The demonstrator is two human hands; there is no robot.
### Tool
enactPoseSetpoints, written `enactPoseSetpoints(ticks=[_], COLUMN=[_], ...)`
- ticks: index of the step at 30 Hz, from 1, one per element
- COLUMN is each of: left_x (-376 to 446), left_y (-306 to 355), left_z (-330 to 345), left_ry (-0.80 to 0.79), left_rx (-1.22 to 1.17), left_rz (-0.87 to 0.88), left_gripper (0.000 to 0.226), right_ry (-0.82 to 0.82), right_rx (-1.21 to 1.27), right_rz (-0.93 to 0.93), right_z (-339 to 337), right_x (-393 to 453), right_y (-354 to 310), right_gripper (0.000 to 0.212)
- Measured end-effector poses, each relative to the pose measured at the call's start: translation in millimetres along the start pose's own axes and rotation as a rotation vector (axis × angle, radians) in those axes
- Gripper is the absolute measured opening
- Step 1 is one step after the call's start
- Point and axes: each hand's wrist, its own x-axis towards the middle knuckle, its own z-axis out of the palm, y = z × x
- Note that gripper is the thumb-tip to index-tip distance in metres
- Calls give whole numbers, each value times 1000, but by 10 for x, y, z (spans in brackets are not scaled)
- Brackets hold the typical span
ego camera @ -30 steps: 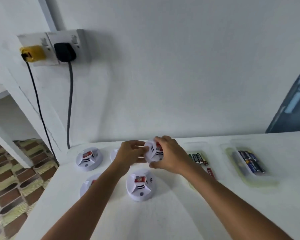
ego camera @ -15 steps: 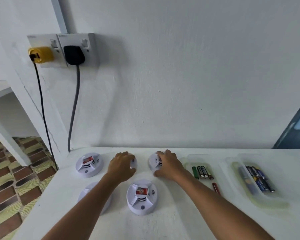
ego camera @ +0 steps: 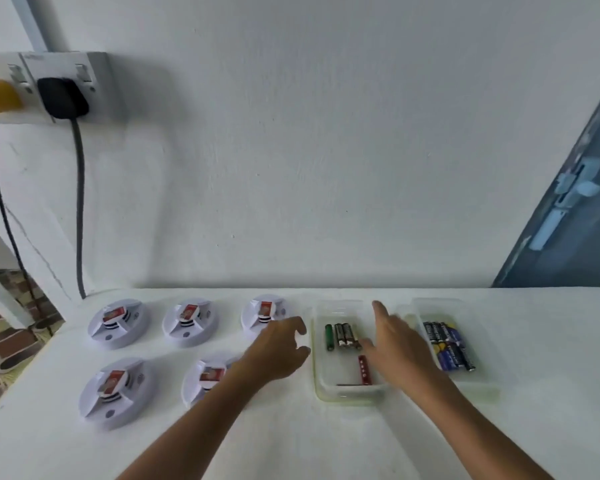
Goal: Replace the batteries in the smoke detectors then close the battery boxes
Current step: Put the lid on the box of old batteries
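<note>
Left grip: fingers loosely curled, holding nothing, above the surface.
Right grip: fingers straight, empty, over the near tray.
Smoke detectors: five, left side.
Batteries: inside both trays.

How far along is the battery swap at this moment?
Done: all five smoke detectors sit on the table, none opened as far as can be seen. In hand: nothing; the left hand hovers beside the near tray, the right hand reaches over it toward the far tray of blue batteries. Left: unclear how many hold new cells.
</note>
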Motion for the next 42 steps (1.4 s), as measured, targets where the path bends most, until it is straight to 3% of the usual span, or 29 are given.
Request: enactPoseSetpoints(ticks=[4,10,13,18,25,30,33,35,36,39,41,42], left_x=[2,-50,-90,-210,-306,-372,-368,-359,-353,-326,-325,-337], left_y=[168,328,443,507,313,314,359,440,502,738,848,882], left_z=[335,404,249,-394,-982,-1042,-980,-833,-724,-346,-145,-77], left_ry=[115,316,448,639,814,836,767,656,584,325,178,114], left_rx=[-53,-202,-185,-81,-81,-511,-953,-1213,-1305,-1455,-1459,-1417], left_rz=[-155,-326,-297,-167,-82,-177,-227,-307,-362,-474,-485,-467], left_gripper=[34,26,26,23,18,14,26,36,39,49,55,59], right_ry=[-236,-144,-104,-78,-97,-89,159,322,311,-205,-418,-391], right_rx=[312,388,496,596,524,385,166,450,719,1688,1984,2032], right_rz=[-8,-95,-109,-79,-36,3,-101,-174,-167,81,226,287], right_z=[116,102,-58,-148,187,335,208,107,70,-16,29,65], right_x=[58,111,101,81,81,65,32,31,54,167,210,230], right_y=[224,411,460,405,249,223,199,129,80,-101,-174,-198], right_gripper=[42,27,26,49,40,41,56,53,50,42,39,37])
